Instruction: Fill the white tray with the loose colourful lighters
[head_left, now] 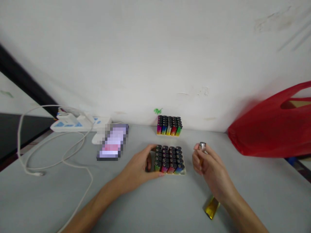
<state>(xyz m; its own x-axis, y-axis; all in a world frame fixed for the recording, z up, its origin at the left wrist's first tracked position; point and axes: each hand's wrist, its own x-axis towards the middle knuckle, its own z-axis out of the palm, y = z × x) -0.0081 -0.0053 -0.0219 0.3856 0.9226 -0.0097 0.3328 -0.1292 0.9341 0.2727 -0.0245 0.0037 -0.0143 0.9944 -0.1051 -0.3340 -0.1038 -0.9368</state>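
Note:
My left hand [136, 170] is wrapped around the left side of a pale tray [184, 171], thumb at the front edge and fingers at the back. Upright black-topped lighters [172, 159] in several colours stand in rows in it, with a gap along its right side. Just to the right, my right hand [211, 166] is closed around a single lighter [202, 146] whose metal top points up; the fingers hide most of its body. A shiny gold-yellow object [211, 208], perhaps another lighter, lies near my right forearm, which partly covers it.
A second block of upright lighters [169, 125] stands by the wall. To the left are a phone [113, 142] with a blurred screen, a white power strip [73, 123] and a looping white cable [89, 184]. A red bag [269, 129] rests at the right.

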